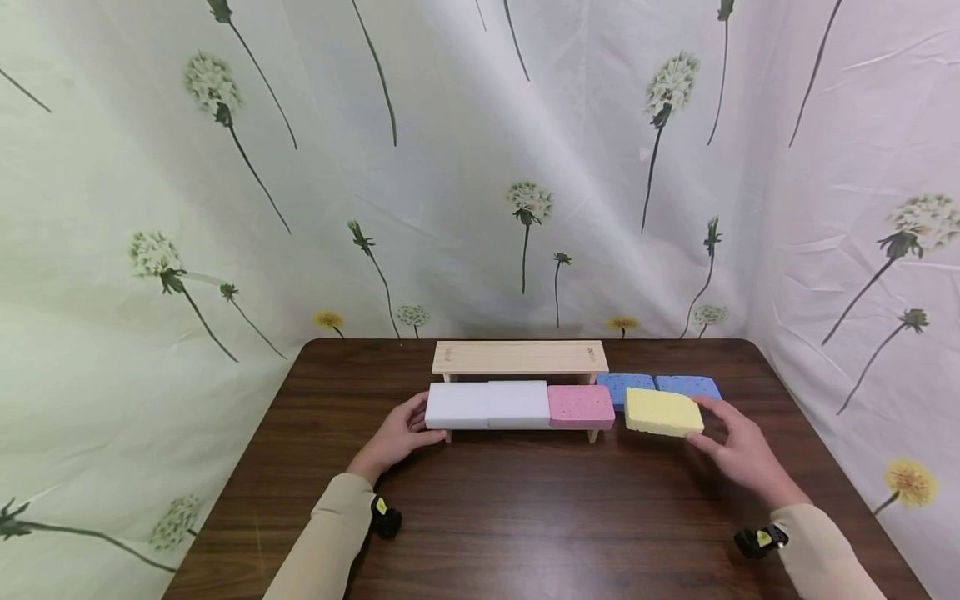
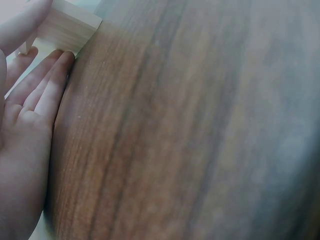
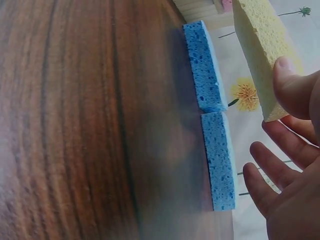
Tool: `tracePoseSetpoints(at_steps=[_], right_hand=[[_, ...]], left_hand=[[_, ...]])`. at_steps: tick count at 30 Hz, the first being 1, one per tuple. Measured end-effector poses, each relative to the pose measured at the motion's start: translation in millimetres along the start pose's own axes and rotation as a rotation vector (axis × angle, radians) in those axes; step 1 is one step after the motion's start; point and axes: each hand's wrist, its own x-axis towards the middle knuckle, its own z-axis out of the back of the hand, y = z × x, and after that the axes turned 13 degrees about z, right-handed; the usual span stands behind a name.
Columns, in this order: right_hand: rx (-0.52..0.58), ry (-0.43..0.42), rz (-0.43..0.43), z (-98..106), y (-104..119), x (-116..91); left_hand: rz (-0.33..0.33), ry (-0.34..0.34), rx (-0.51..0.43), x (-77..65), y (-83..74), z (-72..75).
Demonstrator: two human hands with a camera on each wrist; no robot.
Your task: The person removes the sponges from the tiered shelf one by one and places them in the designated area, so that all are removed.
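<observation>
Right hand [image 1: 738, 448] pinches yellow sponge [image 1: 662, 412], left hand [image 1: 393, 435] has fingers extended; low carriage toward nine o'clock could dislodge pink sponge [image 1: 581, 406].

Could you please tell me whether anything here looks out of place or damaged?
Nothing looks spilled or clearly damaged. The one slight oddity: the two white blocks on the wooden rack are not quite flush where they meet. The yellow sponge is tilted, but the right hand holds it.
</observation>
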Motion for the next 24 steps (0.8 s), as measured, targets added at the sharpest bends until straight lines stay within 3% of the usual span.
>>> tracePoseSetpoints(at_steps=[17, 24], right_hand=[[0.034, 0.130, -0.047, -19, -4, -5], [0.034, 0.147, -0.050, -23, -5, -3]], left_hand=[[0.005, -0.009, 0.016, -0.8, -1.5, 0.3], [0.006, 0.000, 0.008, -0.8, -3.0, 0.2]])
